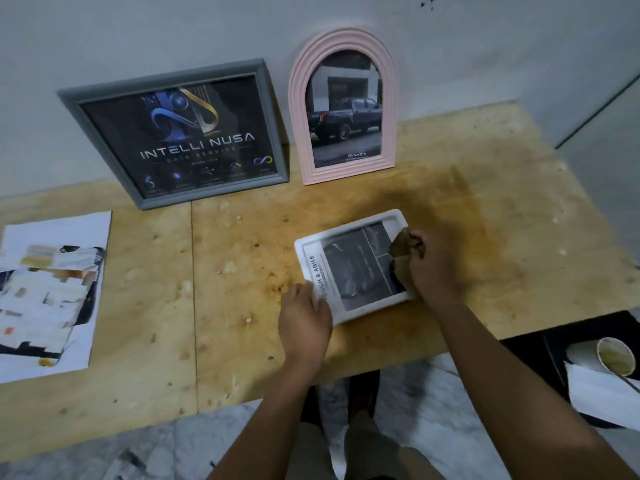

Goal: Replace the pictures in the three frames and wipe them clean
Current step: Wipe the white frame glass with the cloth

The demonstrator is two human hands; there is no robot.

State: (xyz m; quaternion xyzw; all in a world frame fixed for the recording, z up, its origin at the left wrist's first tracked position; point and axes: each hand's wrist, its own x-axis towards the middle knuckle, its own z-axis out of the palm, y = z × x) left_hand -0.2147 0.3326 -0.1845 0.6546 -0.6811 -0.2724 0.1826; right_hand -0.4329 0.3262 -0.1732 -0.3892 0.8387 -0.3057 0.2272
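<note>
White rounded-corner frame [370, 307] flat on plywood worktop [242, 271], centre-right: left grip [304, 313], fingers flat, pins its lower-left corner against sliding, right grip [429, 261] closed round brown crumpled cloth [400, 245] at its right edge, likely wiping.

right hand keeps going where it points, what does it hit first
The right hand, holding a cloth on the white frame, would cross bare table and probably meet the pink arched frame first; depth is unclear.
</note>
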